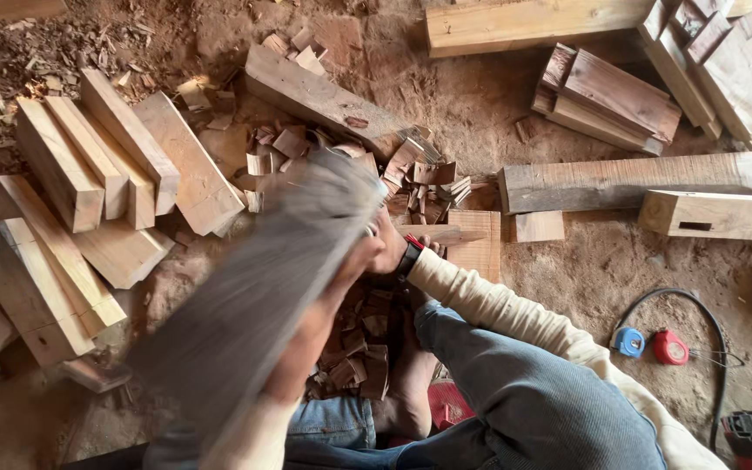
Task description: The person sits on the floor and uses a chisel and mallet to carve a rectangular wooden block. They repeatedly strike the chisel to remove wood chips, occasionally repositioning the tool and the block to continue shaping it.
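Presently we note the person seated low on the dirt floor (602, 270), knees drawn up, looking straight down at the work between the legs.

Right hand (391, 248): at the end of a cream sleeve, wearing a dark wrist band, and laid over a pale flat board (479, 245) just beyond it. We judge it is steadying the piece, but a blur covers the fingers, so we cannot tell how far it is closed or what exactly it grips.

Left hand (341, 278): raised near the right one, wrapped about the lower end of a long grey-brown tool or plank (263, 296) that smears diagonally across the view. The smear suggests a fast swing. The grip looks closed around it, though detail is lost.

Small reddish wood chips (363, 348) lie heaped directly under both hands, beside a bare foot (406, 392), consistent with cuttings falling where the work is held.

Left of the hands: sawn pale blocks (89, 183), stacked loosely within reach. Beyond the hands: a longer beam (646, 178). Right of the right arm: two small tape measures, blue (628, 341) and red (670, 347), inside a loop of black cable (707, 322), set clear of the chips.
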